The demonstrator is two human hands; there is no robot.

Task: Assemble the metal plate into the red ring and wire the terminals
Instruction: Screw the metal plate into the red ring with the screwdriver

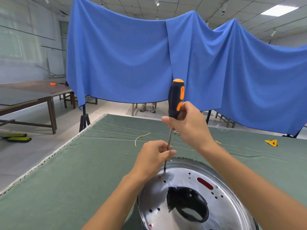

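A shiny round metal plate (221,211) lies on the green cloth at the lower right, red showing through its slots and holes. An upright screwdriver (176,97) with a black and orange handle stands with its tip on the plate's far left part. My right hand (187,125) grips the lower handle. My left hand (154,156) pinches the steel shaft just above the plate. A white wire (141,138) with yellow terminals lies beyond my hands, and two small screws (127,153) lie to its left.
The green-covered table (74,180) has its left edge running diagonally. A yellow piece (271,142) lies at the far right and another terminal (218,142) shows behind my right wrist. A blue cloth (132,55) hangs behind the table; wooden tables (33,95) stand at the left.
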